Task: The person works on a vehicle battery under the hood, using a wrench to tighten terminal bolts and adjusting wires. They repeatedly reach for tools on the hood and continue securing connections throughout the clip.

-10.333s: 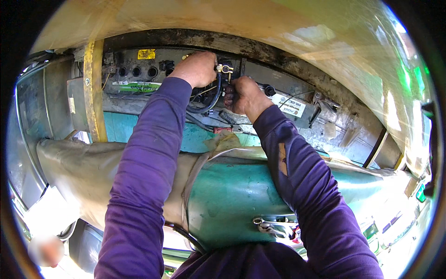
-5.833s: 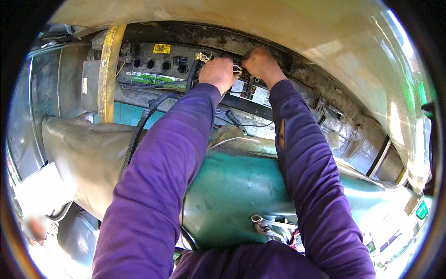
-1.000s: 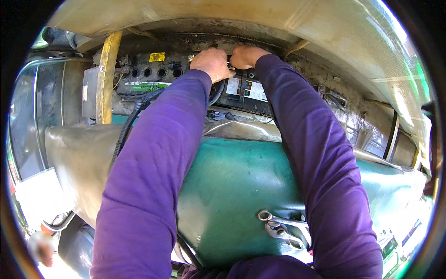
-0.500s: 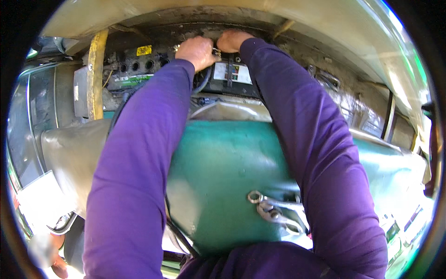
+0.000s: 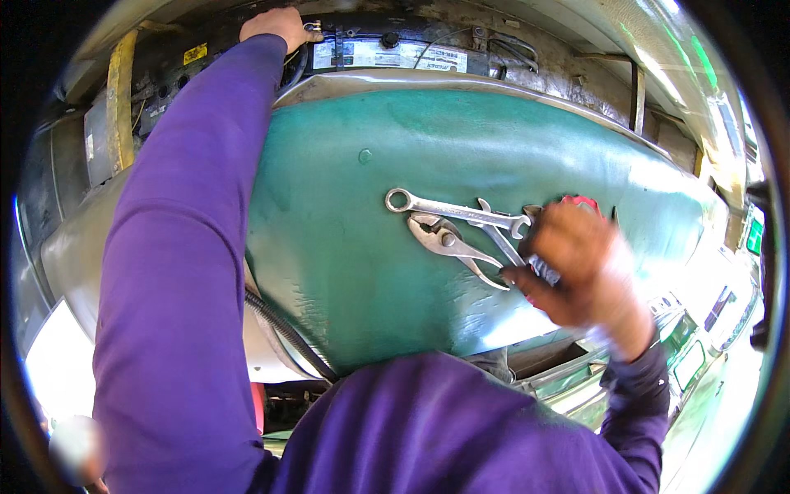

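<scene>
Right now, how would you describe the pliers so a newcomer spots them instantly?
Find the broad green surface filling mid-view. On it, left of the blurred right hand, lies a long silver combination wrench; the pliers lie just below it in the picture. Unlike that one-piece wrench, they have two handles spreading from a round pivot.

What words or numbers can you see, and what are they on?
White label on the dark battery: bold printing I won't copy out; its smaller lines are too tiny to read.
Yellow label, farther left: too small to read.
Steel wrench: marks along its handle, too small to read.
Pale tag on the grey panel: too small to read.
</scene>
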The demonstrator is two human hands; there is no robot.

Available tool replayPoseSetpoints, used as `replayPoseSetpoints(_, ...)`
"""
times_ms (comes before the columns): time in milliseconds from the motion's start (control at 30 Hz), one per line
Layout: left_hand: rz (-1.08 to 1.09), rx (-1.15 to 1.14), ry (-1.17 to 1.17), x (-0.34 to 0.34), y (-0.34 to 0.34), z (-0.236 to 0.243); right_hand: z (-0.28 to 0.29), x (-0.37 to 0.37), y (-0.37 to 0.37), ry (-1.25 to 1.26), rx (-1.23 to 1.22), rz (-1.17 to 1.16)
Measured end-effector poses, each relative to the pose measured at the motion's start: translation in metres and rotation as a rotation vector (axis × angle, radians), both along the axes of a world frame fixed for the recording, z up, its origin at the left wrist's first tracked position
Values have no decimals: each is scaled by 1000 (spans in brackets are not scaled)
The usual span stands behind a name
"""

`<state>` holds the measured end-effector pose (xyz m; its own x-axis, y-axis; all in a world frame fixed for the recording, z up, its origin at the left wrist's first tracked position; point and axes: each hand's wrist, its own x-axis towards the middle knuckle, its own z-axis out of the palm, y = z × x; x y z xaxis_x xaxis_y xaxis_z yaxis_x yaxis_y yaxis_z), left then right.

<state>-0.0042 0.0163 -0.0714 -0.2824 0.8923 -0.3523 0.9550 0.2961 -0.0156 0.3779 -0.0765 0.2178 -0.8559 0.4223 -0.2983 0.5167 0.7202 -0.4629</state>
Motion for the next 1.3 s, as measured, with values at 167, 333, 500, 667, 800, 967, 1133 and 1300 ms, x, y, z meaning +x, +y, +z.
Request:
replayPoseSetpoints(167,119,-66,-72,3,4,-16,-30,3,-85,-2,204,-281)
replayPoseSetpoints(333,126,-76,-171,-2,0,-14,-27,-9,-86,-45,-59,-307)
replayPoseSetpoints(500,113,-60,-212,-4,-2,-14,5,-19,-31,-45,-639,-299)
replayPoseSetpoints(667,123,-43,-262,-8,-4,-21,-51,-86,70,205,-2,-323)
replayPoseSetpoints(800,36,-5,-264,-13,-6,-28,-182,-178,136,87,183,-172)
replayPoseSetpoints(967,33,7,-305,-17,-6,-31,-263,-232,161,-217,108,-186)
replayPoseSetpoints(1133,65,-30,-300,-18,-6,-28,-268,-246,162,-172,62,-243)
replayPoseSetpoints(1300,75,-46,-300,-17,-6,-27,-270,-249,160,-224,22,-261)
